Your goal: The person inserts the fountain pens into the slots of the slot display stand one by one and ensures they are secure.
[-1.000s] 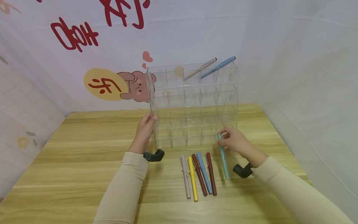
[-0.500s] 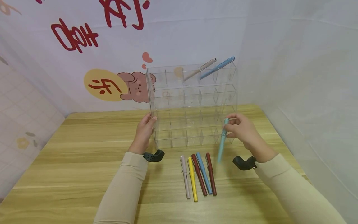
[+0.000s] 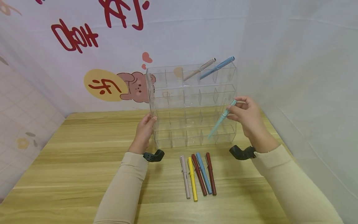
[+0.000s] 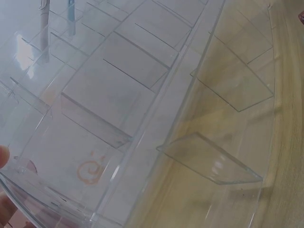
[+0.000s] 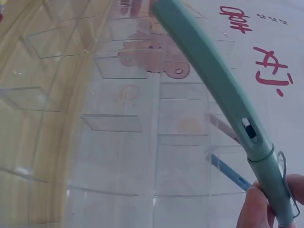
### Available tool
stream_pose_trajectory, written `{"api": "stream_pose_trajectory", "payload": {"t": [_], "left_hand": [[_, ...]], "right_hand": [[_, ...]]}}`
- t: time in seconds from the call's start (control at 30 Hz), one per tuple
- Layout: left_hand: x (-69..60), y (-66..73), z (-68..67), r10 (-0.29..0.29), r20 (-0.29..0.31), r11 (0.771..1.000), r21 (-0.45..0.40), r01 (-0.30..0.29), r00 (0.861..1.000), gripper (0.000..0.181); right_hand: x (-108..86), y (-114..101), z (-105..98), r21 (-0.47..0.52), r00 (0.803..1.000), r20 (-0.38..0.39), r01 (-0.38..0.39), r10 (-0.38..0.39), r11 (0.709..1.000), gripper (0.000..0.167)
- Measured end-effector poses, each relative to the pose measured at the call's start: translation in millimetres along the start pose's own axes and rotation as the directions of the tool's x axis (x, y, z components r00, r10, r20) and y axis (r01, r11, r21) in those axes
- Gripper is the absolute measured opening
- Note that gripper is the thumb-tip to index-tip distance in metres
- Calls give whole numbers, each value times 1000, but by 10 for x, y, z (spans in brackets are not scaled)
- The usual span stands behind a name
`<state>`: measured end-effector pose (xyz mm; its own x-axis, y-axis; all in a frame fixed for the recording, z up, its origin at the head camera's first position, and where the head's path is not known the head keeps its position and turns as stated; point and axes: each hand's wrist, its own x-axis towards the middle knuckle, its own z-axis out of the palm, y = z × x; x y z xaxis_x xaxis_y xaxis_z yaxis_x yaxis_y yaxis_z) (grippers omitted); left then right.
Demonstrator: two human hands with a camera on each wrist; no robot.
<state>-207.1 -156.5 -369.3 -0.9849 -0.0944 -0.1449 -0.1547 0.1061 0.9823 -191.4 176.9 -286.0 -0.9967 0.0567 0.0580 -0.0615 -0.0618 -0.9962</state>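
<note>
Wood-grain tabletop (image 3: pixel 84 174), head cam: right hand (image 3: pixel 248 117) pinches a teal clip pen (image 3: pixel 221 119) in front of the clear acrylic rack (image 3: pixel 193 99) the left hand (image 3: pixel 145 130) grips; left wrist shows dividers (image 4: pixel 210 160); right wrist, pen's angled across, so probably rack-loading, next needs lining up and lowering in.

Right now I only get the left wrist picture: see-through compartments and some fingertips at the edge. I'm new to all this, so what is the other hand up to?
Observer: The right hand pinches a teal pen, which your picture doesn't show.
Visitor: Oh! Is the pen upright?
Observer: No, slanted: in the head view its held end is at upper right, its free end at lower left.
Visitor: And are there other pens on the table?
Observer: Yes, five pens lie on the table in front of the clear rack.
</note>
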Motion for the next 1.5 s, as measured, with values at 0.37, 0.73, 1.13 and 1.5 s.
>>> {"api": "stream_pose_trajectory", "payload": {"t": [0.37, 0.73, 1.13, 1.5], "left_hand": [[-5, 4, 9, 3, 11, 1000, -15, -3, 1000, 50], [13, -5, 9, -4, 0, 1000, -8, 4, 1000, 51], [10, 0, 11, -5, -5, 1000, -6, 5, 1000, 52], [18, -4, 12, -7, -7, 1000, -12, 7, 1000, 51]], "right_hand": [[140, -178, 153, 106, 986, -156, 73, -56, 992, 33], [340, -233, 303, 207, 947, -291, 202, -136, 957, 33], [521, -275, 470, 260, 912, -381, 266, -155, 928, 36], [650, -155, 624, 291, 886, -437, 304, -157, 907, 30]]}}
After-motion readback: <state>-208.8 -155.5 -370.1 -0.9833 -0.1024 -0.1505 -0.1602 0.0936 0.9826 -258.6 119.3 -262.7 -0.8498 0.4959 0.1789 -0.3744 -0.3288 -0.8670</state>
